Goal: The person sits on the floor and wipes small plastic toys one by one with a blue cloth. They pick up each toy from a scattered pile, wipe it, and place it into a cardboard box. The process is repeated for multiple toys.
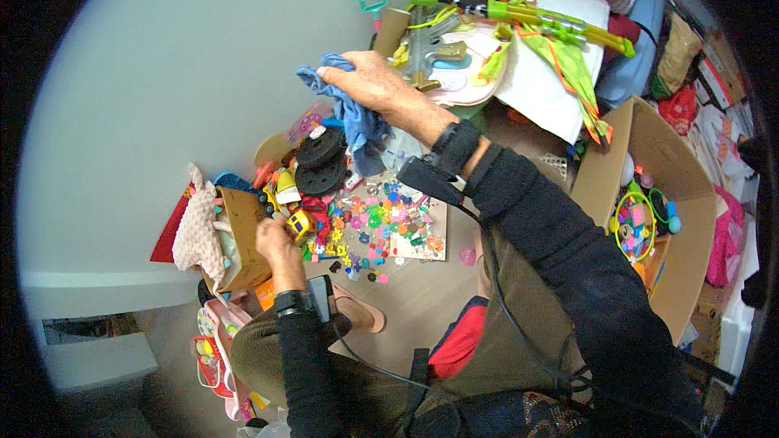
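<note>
My right hand (365, 82) grips a crumpled blue cloth (359, 125), which hangs down in front of the wall. My left hand (280, 246) is curled beside a small cardboard box (243, 237), close to a yellow toy vehicle (300, 223). Whether its fingers hold anything is hidden. Many small colourful plastic pieces (374, 213) lie scattered on the floor between my hands, some on a pale board (435, 243). Black round discs (322, 161) rest behind them, below the cloth. A cream plush toy (198, 231) drapes over the small box's far side.
A large open cardboard box (681, 237) with toys inside stands on the right. A green and yellow toy (529, 15) lies across a white surface (548, 85) at the back. A pink toy (222, 347) sits at lower left. Black cables (496, 267) run from my wrists.
</note>
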Demonstrator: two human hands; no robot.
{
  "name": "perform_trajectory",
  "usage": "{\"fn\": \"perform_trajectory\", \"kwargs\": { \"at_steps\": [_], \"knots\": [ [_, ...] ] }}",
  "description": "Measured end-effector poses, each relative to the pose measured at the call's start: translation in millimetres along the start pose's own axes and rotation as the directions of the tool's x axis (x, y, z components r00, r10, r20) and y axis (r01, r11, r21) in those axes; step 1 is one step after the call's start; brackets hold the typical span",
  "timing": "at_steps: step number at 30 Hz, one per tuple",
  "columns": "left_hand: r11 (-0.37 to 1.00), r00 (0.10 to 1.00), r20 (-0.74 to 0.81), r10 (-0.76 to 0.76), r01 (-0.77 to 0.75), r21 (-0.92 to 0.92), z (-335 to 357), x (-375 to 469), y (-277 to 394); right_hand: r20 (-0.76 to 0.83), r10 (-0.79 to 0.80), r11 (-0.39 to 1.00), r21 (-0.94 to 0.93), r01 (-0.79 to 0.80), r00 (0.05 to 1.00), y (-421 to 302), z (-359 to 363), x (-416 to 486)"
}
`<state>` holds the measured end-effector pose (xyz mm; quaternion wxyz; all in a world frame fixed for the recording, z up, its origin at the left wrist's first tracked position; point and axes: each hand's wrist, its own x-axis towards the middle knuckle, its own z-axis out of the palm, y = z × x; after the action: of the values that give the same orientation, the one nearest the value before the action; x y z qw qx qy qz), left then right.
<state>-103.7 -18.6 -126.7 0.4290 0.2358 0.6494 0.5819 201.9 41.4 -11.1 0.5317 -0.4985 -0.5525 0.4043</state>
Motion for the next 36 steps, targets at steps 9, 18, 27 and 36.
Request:
{"fn": "perform_trajectory", "kwargs": {
  "at_steps": [9,18,27,36],
  "knots": [
    [0.794,0.827,0.09,-0.555,0.495,0.353,-101,16,-228,0.065,0.019,0.999,0.047,-0.022,0.998,-8,26,-2],
    [0.504,0.962,0.15,0.228,-0.248,0.827,-45,42,-256,0.152,-0.02,0.997,-0.066,0.03,0.988,-13,38,-8],
    [0.127,0.907,0.342,0.244,-0.379,0.916,-11,72,-245,0.21,0.155,0.984,-0.122,-0.131,0.965,-8,28,-4],
    [0.035,0.885,0.39,0.256,-0.412,0.911,-10,89,-244,0.212,0.147,0.989,-0.062,-0.137,0.966,-6,32,-7]
  ]
}}
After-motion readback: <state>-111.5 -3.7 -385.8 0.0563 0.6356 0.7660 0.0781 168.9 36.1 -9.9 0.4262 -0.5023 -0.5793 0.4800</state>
